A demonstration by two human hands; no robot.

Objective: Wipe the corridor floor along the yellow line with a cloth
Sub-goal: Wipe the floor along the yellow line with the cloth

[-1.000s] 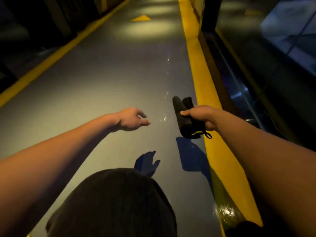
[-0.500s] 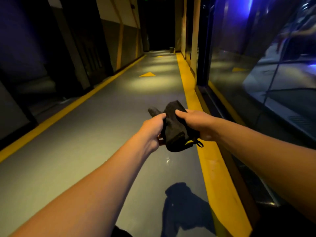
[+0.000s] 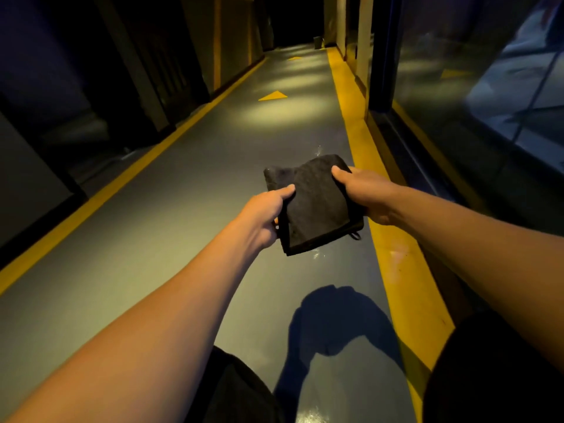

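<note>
A dark folded cloth (image 3: 317, 206) is held in the air above the grey corridor floor (image 3: 189, 184). My left hand (image 3: 264, 216) pinches its left edge, thumb on top. Its right edge is gripped by my right hand (image 3: 364, 193), with the thumb lying across the fabric. A small loop hangs from the cloth's lower right corner. The yellow line (image 3: 393, 261) runs along the floor's right side, just under and to the right of the cloth. Small wet glints show on the floor near the cloth.
A second yellow line (image 3: 128, 175) borders the left side by dark wall panels. Yellow triangles (image 3: 272, 96) mark the floor ahead. A glass wall (image 3: 476, 87) rises on the right. My dark-clothed knees (image 3: 238, 392) fill the bottom edge. A small bin (image 3: 317, 42) stands at the far end.
My left hand came across from open air and took the cloth's left edge. Together the hands spread the bunched cloth flatter. The view lifted to show the corridor ahead.
</note>
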